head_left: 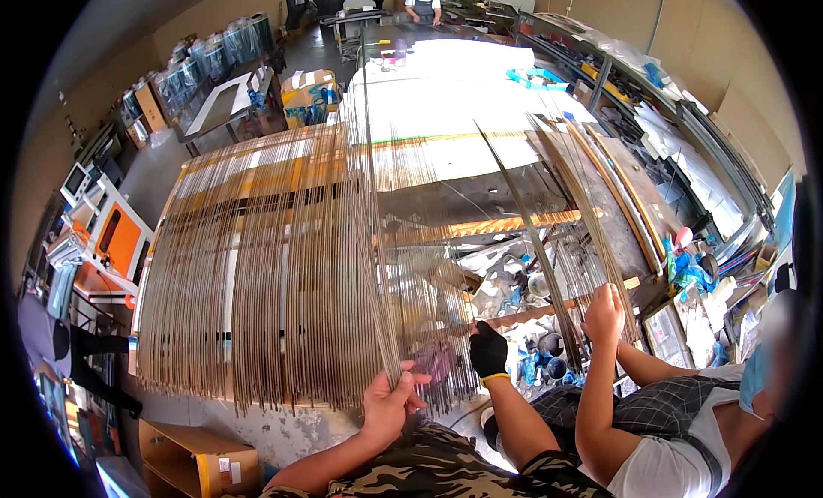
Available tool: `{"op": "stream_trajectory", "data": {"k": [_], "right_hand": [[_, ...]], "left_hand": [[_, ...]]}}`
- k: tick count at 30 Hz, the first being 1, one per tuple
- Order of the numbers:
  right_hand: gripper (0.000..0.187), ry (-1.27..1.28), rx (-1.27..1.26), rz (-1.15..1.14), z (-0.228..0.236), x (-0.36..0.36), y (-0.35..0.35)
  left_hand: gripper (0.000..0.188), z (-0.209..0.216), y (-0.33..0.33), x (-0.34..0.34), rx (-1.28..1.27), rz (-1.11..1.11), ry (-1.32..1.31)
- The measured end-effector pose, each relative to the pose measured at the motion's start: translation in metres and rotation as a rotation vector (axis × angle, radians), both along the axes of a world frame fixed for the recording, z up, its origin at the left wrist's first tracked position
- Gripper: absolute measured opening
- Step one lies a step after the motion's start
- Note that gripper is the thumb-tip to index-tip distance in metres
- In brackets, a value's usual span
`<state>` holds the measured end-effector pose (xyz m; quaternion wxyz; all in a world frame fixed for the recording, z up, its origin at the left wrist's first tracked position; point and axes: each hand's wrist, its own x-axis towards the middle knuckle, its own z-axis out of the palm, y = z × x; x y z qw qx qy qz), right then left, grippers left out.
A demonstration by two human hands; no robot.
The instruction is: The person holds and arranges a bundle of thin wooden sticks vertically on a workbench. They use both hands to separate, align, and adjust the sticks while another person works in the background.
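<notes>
My bare left hand [390,404] is closed around the near ends of a bundle of long thin rods [381,318], which run away from me up the frame. Beside it on the right, my right hand [489,351], in a black glove with a yellow cuff, has its fingers curled at the edge of a sparser set of thin rods [433,301]; what it grips is hidden. Many brown-grey rods [257,284] lie side by side to the left, their near ends overhanging. At my right, a co-worker's bare hand [604,314] is at another bundle of rods [591,232].
Notched wooden crossbars [489,226] span the rack, with cluttered cups and blue scraps beneath. A cardboard box [201,464] stands on the floor at lower left. An orange and white machine [111,237] is farther left. Shelving [686,147] lines the right wall.
</notes>
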<state>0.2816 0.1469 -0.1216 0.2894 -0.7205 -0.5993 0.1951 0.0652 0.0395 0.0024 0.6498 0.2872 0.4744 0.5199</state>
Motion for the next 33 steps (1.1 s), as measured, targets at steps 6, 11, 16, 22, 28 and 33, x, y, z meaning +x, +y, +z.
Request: {"op": "stream_trajectory", "data": {"k": [6,11,16,22,28,33], "right_hand": [[0.025,0.015,0.017,0.002,0.000,0.001,-0.022],[0.023,-0.025,0.026,0.005,-0.002,0.002,-0.024],[0.025,-0.109,-0.069,0.016,0.003,0.003,-0.025],[0.028,-0.124,-0.078,-0.010,-0.012,0.006,-0.029],[0.027,-0.128,-0.127,-0.035,-0.011,0.005,-0.029],[0.025,-0.113,-0.109,-0.051,-0.021,0.007,-0.030]], "left_hand": [[0.033,0.001,0.001,0.002,-0.018,0.001,-0.003],[0.032,-0.002,0.000,0.003,-0.042,-0.012,0.000],[0.034,0.000,0.001,0.002,-0.015,-0.021,-0.001],[0.033,-0.003,-0.001,0.002,-0.012,-0.005,-0.004],[0.032,0.000,0.000,0.001,-0.019,0.003,-0.011],[0.032,-0.001,0.000,0.001,-0.028,-0.010,-0.009]]}}
